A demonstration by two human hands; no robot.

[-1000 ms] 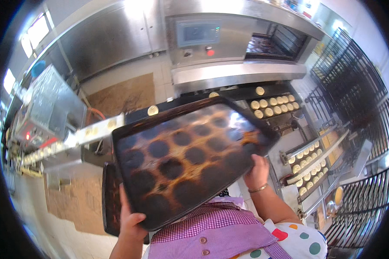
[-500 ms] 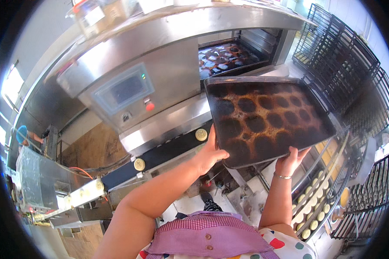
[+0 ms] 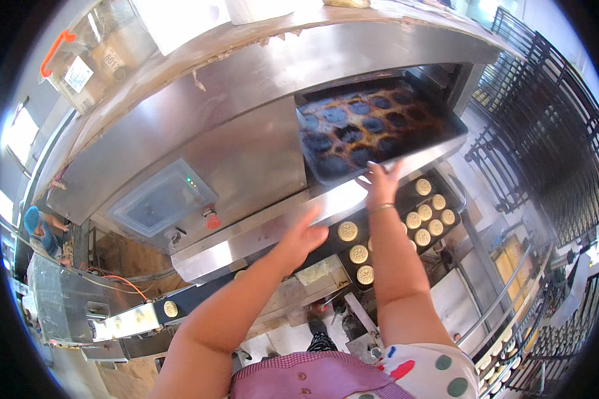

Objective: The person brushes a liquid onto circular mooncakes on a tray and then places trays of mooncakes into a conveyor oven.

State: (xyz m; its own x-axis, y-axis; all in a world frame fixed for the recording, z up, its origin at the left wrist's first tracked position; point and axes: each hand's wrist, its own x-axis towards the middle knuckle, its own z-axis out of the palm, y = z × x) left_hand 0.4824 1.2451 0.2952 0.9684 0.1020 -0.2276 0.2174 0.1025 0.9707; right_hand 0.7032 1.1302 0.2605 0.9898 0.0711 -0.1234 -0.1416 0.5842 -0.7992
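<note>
Tray's (image 3: 379,126) long axis runs sideways, left fingers (image 3: 309,219) parted, right fingers (image 3: 376,171) spread against it.

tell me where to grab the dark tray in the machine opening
Probably best by the raised near rim of the dark tray, coming from the person's side, hands apart: that rim faces out of the opening, while the far edge sits inside. The right hand is at this rim.

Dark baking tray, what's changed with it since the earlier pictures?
The dark baking tray moved forward, into the opening of the steel machine. The left hand let go of it; the right hand stays at its near edge. The tray's marked inside still faces up.
</note>
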